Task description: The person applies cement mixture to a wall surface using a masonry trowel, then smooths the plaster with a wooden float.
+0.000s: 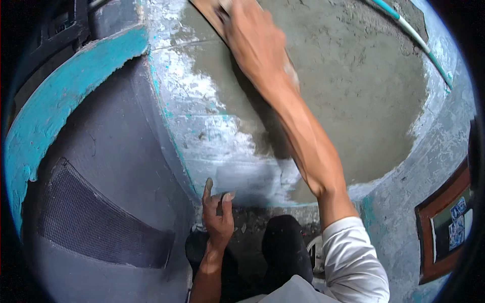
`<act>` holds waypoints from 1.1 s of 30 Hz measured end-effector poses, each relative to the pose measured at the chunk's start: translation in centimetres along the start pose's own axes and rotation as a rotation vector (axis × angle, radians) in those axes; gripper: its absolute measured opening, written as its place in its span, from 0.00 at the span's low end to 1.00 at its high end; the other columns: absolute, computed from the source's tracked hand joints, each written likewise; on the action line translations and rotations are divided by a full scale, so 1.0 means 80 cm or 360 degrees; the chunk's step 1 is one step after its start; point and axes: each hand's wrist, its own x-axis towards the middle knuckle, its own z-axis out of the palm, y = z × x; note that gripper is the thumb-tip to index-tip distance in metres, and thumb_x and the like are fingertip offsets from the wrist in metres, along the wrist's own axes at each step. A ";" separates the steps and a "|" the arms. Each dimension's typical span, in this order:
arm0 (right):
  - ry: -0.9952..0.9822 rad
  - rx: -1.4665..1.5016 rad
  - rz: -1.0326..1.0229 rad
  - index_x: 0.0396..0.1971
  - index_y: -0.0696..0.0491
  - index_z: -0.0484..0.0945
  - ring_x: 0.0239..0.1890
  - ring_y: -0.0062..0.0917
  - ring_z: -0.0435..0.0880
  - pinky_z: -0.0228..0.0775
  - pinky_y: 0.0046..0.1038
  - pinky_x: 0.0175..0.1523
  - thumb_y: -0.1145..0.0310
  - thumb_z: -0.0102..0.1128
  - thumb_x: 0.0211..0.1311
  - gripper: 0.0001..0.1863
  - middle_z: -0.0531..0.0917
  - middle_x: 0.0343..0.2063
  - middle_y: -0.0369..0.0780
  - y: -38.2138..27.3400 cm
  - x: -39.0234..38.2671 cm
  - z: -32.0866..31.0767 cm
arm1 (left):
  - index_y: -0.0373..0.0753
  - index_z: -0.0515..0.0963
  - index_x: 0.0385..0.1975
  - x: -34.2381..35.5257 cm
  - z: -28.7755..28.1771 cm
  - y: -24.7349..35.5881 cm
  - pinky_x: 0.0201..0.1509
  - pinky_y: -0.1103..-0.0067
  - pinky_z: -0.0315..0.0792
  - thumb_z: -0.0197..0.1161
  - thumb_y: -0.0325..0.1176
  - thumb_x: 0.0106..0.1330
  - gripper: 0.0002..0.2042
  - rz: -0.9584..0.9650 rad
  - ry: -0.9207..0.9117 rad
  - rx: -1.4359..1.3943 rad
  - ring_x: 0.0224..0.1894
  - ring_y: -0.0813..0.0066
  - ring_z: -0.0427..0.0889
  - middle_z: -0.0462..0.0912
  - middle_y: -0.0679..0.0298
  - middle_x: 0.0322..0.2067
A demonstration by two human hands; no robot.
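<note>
Up at the top of the view my right hand [255,43] grips a long flat float [209,14] against the grey wall coated in wet plaster [353,101]. The plaster has a ragged left edge over a white, patchy painted surface [187,136] with turquoise traces. Lower down, my left hand [217,212] holds nothing, its fingers apart and partly bent, near the bottom edge of that white surface.
A chipped turquoise band [65,81] curves along the left above a grey panel with a mesh patch [96,217]. A white-and-teal pipe [411,30] runs at upper right. A brown wooden frame [424,242] sits lower right. My legs [283,242] show below.
</note>
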 end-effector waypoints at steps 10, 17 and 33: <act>-0.0530 -0.0239 0.0123 0.41 0.50 0.77 0.39 0.36 0.81 0.80 0.38 0.35 0.63 0.67 0.68 0.09 0.78 0.36 0.40 0.013 -0.200 -0.082 | 0.29 0.86 0.47 -0.006 -0.001 0.000 0.41 0.73 0.81 0.56 0.34 0.83 0.14 -0.0155 -0.0052 -0.0258 0.44 0.72 0.87 0.70 0.38 0.72; -0.0350 0.0179 0.0051 0.44 0.49 0.78 0.37 0.43 0.85 0.82 0.42 0.36 0.66 0.61 0.70 0.07 0.82 0.39 0.42 -0.040 0.031 0.016 | 0.28 0.78 0.58 -0.004 0.009 -0.015 0.59 0.68 0.77 0.59 0.27 0.80 0.13 -0.0312 -0.0083 -0.0369 0.64 0.59 0.81 0.83 0.42 0.59; -0.0761 -0.0308 0.0206 0.41 0.50 0.79 0.41 0.35 0.81 0.81 0.37 0.41 0.67 0.68 0.60 0.11 0.81 0.39 0.39 0.078 -0.384 -0.151 | 0.33 0.55 0.79 -0.008 -0.007 0.013 0.43 0.73 0.81 0.56 0.32 0.84 0.29 -0.0271 -0.0014 -0.0319 0.47 0.66 0.89 0.88 0.54 0.43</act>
